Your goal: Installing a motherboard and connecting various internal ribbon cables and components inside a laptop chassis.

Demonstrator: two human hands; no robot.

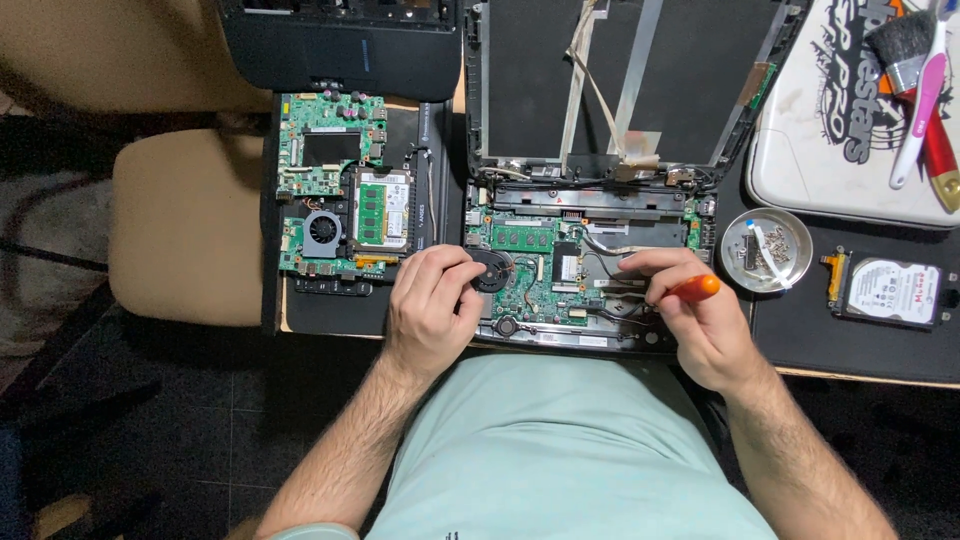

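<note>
**Two hands deep in an opened laptop**

Two hands are on the job in the single head view, both over the opened laptop (pixel 580 280) with its green mainboard laid bare. The left hand (pixel 432 305) sits at the board's left edge, fingers curled in close around the black round fan (pixel 492 270), pinching or steadying it; the fan peeks out just right of the fingertips. The right hand (pixel 695 320) is over the board's right side, fingers wrapped tight on an orange-handled screwdriver (pixel 690 290), tip pointed left and down toward the board; the tip itself is hidden by the fingers.

Left of the laptop lies a second mainboard (pixel 340 195) with its own small fan. Right of the laptop sits a round metal dish (pixel 767 250) holding screws, and further right a hard drive (pixel 890 290). Beyond that, up top, a brush (pixel 915 60) lies on a white panel.

The judgement here: keep the driver square on the screw head, press lightly, and hold the fan steady so nothing slips onto the board; loose screws belong in the dish.
</note>
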